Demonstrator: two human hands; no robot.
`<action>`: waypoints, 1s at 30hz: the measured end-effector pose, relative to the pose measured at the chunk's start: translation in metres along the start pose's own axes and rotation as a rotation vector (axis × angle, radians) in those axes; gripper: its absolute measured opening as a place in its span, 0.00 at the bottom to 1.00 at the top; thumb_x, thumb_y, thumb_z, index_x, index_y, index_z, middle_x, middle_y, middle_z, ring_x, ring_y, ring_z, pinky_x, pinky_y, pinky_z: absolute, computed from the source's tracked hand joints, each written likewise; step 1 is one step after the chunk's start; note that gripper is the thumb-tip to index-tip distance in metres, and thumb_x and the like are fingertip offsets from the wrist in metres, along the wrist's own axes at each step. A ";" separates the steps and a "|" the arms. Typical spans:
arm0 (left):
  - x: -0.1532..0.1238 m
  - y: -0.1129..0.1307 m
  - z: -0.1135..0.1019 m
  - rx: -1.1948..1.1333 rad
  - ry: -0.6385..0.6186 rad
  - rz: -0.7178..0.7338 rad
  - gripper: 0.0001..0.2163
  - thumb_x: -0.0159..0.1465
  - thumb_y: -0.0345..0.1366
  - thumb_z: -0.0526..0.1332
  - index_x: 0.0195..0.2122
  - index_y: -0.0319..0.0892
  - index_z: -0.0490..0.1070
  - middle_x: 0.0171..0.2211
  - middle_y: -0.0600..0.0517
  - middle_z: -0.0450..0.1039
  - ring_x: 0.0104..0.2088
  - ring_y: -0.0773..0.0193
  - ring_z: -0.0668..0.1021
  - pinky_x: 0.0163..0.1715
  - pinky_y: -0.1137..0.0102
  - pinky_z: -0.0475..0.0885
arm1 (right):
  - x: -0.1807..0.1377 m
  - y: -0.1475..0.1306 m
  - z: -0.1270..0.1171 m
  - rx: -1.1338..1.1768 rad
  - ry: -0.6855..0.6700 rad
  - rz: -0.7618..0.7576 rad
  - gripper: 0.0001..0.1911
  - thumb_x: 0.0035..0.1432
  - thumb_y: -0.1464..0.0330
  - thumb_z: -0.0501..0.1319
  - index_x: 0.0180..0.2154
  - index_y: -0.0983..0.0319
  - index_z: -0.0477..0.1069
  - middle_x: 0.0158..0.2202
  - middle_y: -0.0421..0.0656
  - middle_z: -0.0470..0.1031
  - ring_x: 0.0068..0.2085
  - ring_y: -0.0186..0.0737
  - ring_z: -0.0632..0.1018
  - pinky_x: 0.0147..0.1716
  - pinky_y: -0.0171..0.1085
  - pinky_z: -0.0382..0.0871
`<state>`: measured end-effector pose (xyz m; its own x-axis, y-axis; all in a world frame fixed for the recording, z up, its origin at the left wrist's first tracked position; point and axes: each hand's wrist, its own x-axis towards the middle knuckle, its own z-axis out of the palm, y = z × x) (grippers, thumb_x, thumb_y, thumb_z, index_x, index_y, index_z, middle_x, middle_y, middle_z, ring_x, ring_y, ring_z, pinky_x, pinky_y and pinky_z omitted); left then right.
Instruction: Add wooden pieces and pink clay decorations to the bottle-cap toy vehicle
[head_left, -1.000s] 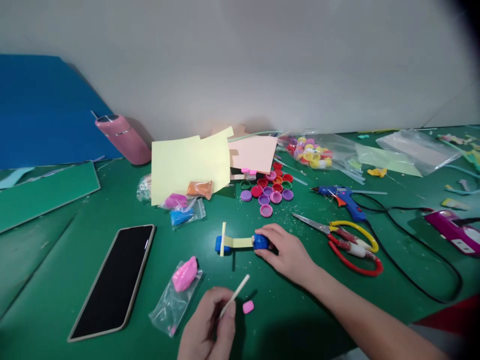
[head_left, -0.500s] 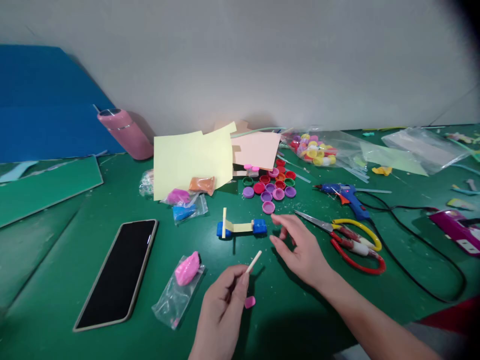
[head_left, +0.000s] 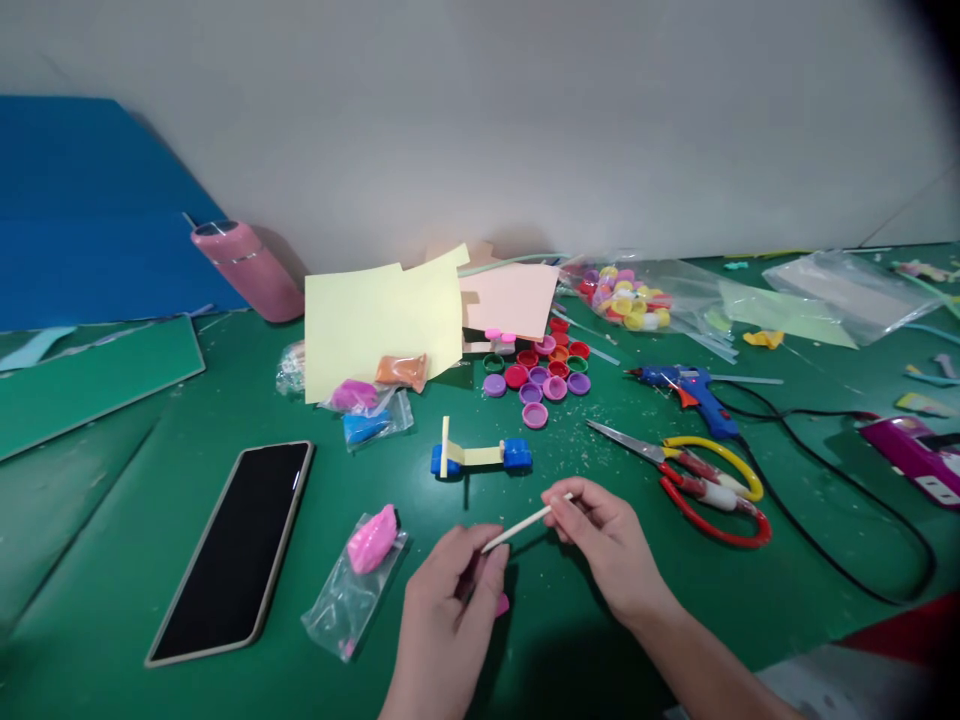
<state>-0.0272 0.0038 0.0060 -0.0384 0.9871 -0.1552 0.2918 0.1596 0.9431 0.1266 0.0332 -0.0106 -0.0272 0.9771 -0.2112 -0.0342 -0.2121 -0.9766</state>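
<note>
Wall [head_left: 480, 130]: smooth, pale grey, spanning the full width at the back; thin slanting line [head_left: 911, 205] at far right. Worktable [head_left: 247, 400]: flat-topped, deep green, faintly glossy, back edge along the foot of the wall; dark diagonal seam [head_left: 86, 522] at left; small pale specks across the surface. Blue panel [head_left: 90, 220]: large, flat, upright before the wall at far left; faint horizontal line across the face. Lighting: soft, cool, rather dim; broad dark shadow [head_left: 585, 670] toward the near side; upper right corner fading to black.
</note>
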 end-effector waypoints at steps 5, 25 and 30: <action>0.003 0.001 0.000 -0.115 -0.022 -0.137 0.07 0.56 0.38 0.58 0.29 0.42 0.73 0.22 0.55 0.67 0.22 0.68 0.68 0.19 0.76 0.67 | 0.000 0.003 -0.004 0.043 0.021 0.013 0.09 0.53 0.62 0.60 0.29 0.62 0.70 0.21 0.37 0.68 0.23 0.28 0.64 0.22 0.27 0.57; 0.005 0.013 0.021 -0.003 -0.080 -0.005 0.09 0.59 0.39 0.55 0.28 0.41 0.72 0.20 0.55 0.64 0.22 0.66 0.67 0.20 0.75 0.63 | -0.002 0.002 0.000 0.254 -0.002 0.017 0.09 0.53 0.62 0.61 0.33 0.60 0.73 0.22 0.36 0.62 0.25 0.29 0.61 0.24 0.30 0.55; 0.015 0.017 0.016 0.084 -0.136 0.025 0.09 0.59 0.38 0.55 0.26 0.40 0.71 0.20 0.55 0.63 0.22 0.67 0.66 0.23 0.74 0.62 | 0.013 -0.013 -0.019 -0.036 0.103 -0.265 0.09 0.54 0.66 0.59 0.40 0.56 0.69 0.32 0.40 0.66 0.31 0.35 0.68 0.30 0.34 0.62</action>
<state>-0.0077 0.0211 0.0148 0.0980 0.9796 -0.1755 0.3698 0.1279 0.9203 0.1459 0.0486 -0.0018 0.0794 0.9956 0.0504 0.0086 0.0499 -0.9987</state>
